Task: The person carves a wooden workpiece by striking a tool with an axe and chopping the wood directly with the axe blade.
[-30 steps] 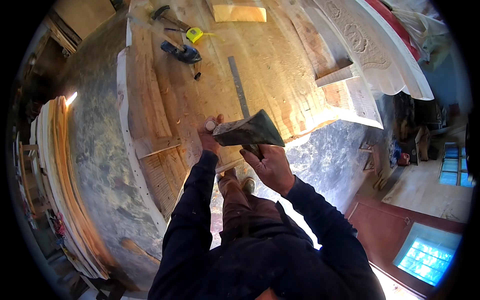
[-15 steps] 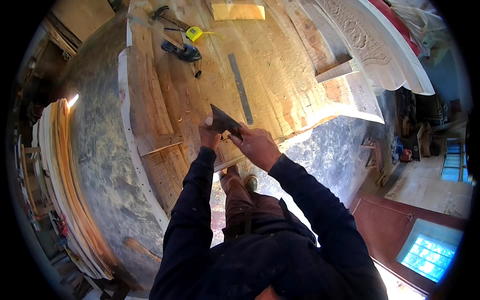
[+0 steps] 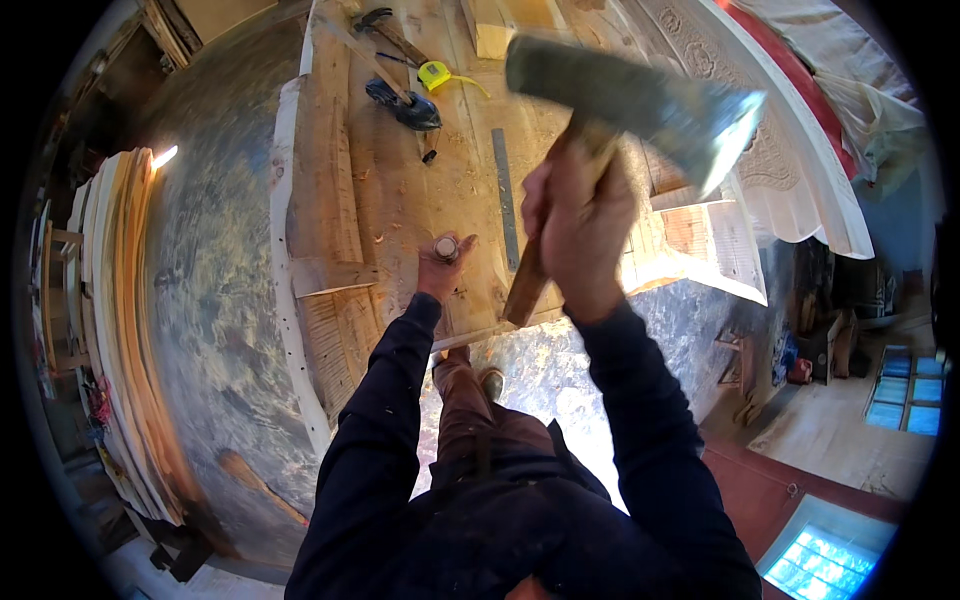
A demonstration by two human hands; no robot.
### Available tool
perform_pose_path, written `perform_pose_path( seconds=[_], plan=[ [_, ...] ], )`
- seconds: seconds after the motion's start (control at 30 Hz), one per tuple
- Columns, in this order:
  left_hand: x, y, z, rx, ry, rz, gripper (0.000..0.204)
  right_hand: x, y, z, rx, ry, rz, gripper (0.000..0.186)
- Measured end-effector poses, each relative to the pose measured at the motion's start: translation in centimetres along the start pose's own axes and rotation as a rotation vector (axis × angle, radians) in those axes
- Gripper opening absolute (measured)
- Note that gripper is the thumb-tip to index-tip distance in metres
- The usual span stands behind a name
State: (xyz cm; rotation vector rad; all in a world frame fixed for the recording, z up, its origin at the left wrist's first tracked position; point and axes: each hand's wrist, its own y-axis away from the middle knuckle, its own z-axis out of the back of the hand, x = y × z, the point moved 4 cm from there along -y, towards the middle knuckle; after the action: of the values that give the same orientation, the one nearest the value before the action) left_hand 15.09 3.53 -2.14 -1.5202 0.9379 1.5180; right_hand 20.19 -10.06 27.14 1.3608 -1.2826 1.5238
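My right hand (image 3: 588, 225) is wrapped round the wooden handle of a hatchet (image 3: 625, 95). The hatchet is raised over the right part of the wooden work surface (image 3: 400, 200), its broad metal head close to the camera and the bright flared edge to the right. To its left, my left hand (image 3: 438, 275) is closed round an upright round-ended handle (image 3: 445, 246). Only the pale round top of that handle shows; its lower part is hidden by the hand. A flat steel ruler (image 3: 505, 195) lies on the boards between the two hands.
Farther up the boards lie a hammer (image 3: 390, 30), a yellow tape measure (image 3: 433, 75) and a black tool with a wooden handle (image 3: 405, 105). A carved pale panel (image 3: 790, 180) stands at right. Stacked planks (image 3: 110, 300) are at left; a wooden-handled thing (image 3: 255, 480) lies on the floor.
My right hand has lifted the hatchet up and to the right, away from the left hand. The round handle top in my left hand is now uncovered. The whole view has shifted slightly.
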Motion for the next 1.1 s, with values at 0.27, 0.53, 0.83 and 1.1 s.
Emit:
perform_pose_path(
  seconds=[0.27,0.53,0.83,1.1],
  plan=[
    [2.4,1.2,-0.5,-0.083,-0.091,-0.075,0.038,-11.2,3.6,2.4,0.495,0.79,-0.061,0.038],
    [0.5,0.0,0.0,-0.009,-0.094,0.031,0.031,-3.1,0.8,-0.6,0.159,0.336,0.093,0.029],
    [-0.2,6.6,-0.4,-0.027,-0.474,-0.129,0.024,-10.9,10.6,6.6,0.439,0.767,-0.374,0.034],
    [7.5,-11.7,1.1,-0.068,0.303,0.857,0.039,-18.9,22.1,20.6,0.171,0.912,-0.6,0.032]
  ],
)
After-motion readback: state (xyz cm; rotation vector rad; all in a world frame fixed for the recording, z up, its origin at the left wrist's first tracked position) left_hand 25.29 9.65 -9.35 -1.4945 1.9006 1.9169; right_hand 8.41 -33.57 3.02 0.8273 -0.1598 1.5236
